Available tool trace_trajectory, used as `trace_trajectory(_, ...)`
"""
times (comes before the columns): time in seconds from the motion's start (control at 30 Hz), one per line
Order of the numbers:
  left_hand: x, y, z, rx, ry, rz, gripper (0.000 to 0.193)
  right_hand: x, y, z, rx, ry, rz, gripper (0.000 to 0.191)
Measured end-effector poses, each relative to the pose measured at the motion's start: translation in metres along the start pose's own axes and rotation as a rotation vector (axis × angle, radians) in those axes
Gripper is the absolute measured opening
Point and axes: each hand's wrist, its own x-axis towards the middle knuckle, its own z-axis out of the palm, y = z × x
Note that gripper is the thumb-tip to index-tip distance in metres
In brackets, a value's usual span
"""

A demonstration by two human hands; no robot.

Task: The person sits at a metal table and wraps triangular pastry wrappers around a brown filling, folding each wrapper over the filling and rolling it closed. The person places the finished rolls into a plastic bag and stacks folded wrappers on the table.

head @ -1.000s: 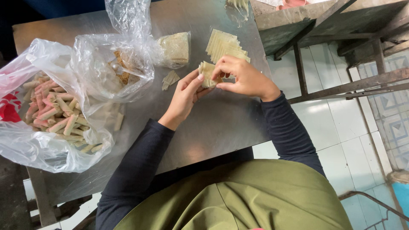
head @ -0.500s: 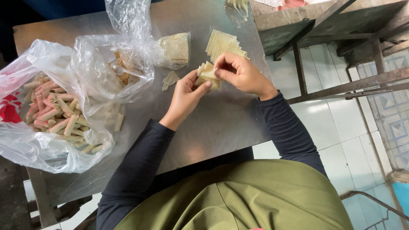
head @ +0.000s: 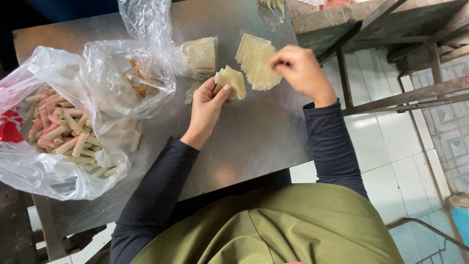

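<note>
While the left hand [head: 207, 105] pinches a small wad of wrappers [head: 232, 80] above the table [head: 254, 142], right hand [head: 300, 71] fingers close on the fanned stack [head: 256, 61]; thin sheets may tear or lift doubled.

I see bare steel table [head: 254, 142] open below both hands, free passage there. Left blocked: plastic bags [head: 63, 127]. Wrapper stack [head: 256, 61] and wrapped block [head: 199, 56] crowd far edge.
</note>
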Motion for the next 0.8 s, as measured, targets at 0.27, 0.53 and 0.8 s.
trace_trajectory(0.27,0.0,0.0,0.002,0.015,0.001,-0.006,0.027,-0.001,-0.02,-0.005,-0.002,-0.269,0.096,0.015)
trace_trajectory(0.53,0.0,-0.001,0.002,0.007,-0.002,-0.02,0.025,-0.001,-0.017,-0.003,-0.068,-0.32,0.104,0.016)
trace_trajectory(0.8,-0.002,0.002,0.002,-0.112,-0.053,-0.085,0.039,0.003,-0.039,-0.009,-0.083,-0.362,0.021,0.032)
